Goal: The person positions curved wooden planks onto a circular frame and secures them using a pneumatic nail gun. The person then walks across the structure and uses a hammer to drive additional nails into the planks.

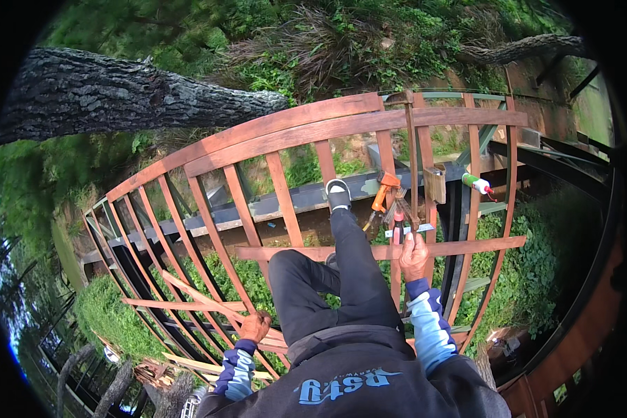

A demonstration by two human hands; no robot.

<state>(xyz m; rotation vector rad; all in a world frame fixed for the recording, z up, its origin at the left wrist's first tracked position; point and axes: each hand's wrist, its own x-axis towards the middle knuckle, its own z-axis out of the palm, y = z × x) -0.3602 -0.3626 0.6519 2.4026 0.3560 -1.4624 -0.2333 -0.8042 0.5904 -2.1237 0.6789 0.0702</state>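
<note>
My left hand (256,326) is closed on the end of a reddish wooden slat (200,297) that lies slanting across the frame's joists. My right hand (414,256) is closed at the lower end of a long rusty bar clamp (414,167), whose head reaches the far beam (285,143). Under that hand a loose board (313,253) runs crosswise over the joists. Just left of the clamp are an orange drill (383,191) and a black-and-pink bottle-like thing (398,228). The exact grip of my right fingers is partly hidden.
A white and green bottle with a red tip (476,184) and a wood block (435,184) rest right of the clamp. My shoe (338,195) stands on a dark steel beam (296,200). Open gaps between joists show plants below. A tree trunk (139,94) leans in at far left.
</note>
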